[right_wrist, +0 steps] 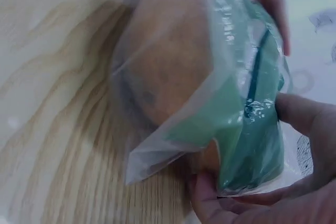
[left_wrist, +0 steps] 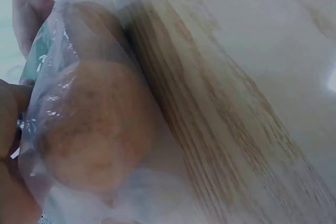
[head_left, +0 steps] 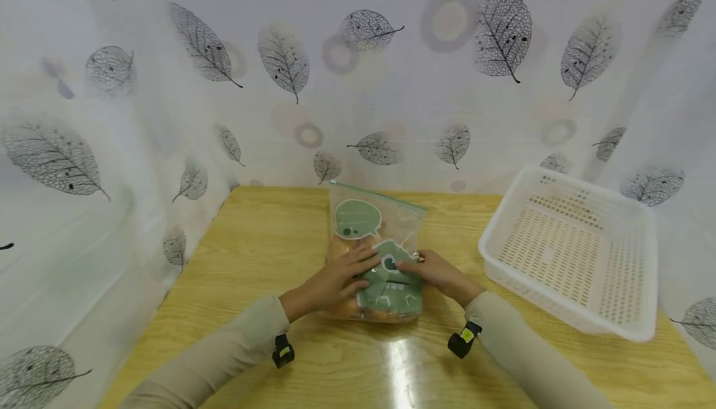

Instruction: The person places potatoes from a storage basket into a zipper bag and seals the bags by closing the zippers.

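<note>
A clear zip bag [head_left: 399, 300] with a green cartoon print lies on the table, its green zip edge toward the wall. Through the plastic show several rounded, orange-brown lumps [left_wrist: 100, 124], potato-like, though I cannot tell their exact kind. My left hand [head_left: 344, 275] rests on top of the bag, fingers extended across the print. At the bag's right side my right hand [head_left: 442, 275] grips it. In the right wrist view, the thumb [right_wrist: 302, 113] presses the printed face while the fingers [right_wrist: 210, 200] curl beneath the edge.
A white perforated plastic basket [head_left: 565, 322] stands on the wooden table [head_left: 268, 229] to the right of my right hand. A pale curtain with leaf prints [head_left: 391, 98] hangs behind the table and along both sides.
</note>
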The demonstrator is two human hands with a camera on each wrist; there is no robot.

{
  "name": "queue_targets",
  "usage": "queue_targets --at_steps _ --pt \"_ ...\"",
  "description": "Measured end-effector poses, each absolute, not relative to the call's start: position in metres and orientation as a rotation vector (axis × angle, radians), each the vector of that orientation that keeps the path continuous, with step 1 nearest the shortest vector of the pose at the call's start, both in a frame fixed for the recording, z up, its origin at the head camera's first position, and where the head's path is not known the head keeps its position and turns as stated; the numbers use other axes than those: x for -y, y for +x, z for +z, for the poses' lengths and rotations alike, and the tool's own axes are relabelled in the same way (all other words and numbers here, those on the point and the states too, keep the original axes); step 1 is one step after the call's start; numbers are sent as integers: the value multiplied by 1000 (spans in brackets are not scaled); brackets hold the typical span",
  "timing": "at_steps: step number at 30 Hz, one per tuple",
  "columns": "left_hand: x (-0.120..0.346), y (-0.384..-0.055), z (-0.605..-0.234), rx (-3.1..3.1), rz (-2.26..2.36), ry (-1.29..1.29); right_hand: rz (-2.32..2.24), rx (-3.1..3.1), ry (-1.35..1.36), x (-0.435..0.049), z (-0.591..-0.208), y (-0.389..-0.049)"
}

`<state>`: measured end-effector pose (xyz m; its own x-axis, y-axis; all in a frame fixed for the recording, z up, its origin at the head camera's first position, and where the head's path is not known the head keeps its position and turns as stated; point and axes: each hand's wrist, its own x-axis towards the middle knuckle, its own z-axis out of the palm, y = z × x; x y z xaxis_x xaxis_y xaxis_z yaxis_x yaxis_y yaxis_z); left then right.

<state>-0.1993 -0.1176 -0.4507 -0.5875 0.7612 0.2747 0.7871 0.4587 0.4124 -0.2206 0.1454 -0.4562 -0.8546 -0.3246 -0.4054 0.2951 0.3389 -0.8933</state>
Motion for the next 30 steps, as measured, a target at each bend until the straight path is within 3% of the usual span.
queue_targets --at_steps 10,21,30 --pt "113 -195 -445 2785 -459 -1401 -1939 -1849 5 -147 -454 -224" --pt "106 -200 -453 2700 -681 -1309 -1852 -1729 68 -151 -459 -219" --pt "105 -195 -447 2673 -386 -1289 -1821 -2076 73 -143 -458 -216"
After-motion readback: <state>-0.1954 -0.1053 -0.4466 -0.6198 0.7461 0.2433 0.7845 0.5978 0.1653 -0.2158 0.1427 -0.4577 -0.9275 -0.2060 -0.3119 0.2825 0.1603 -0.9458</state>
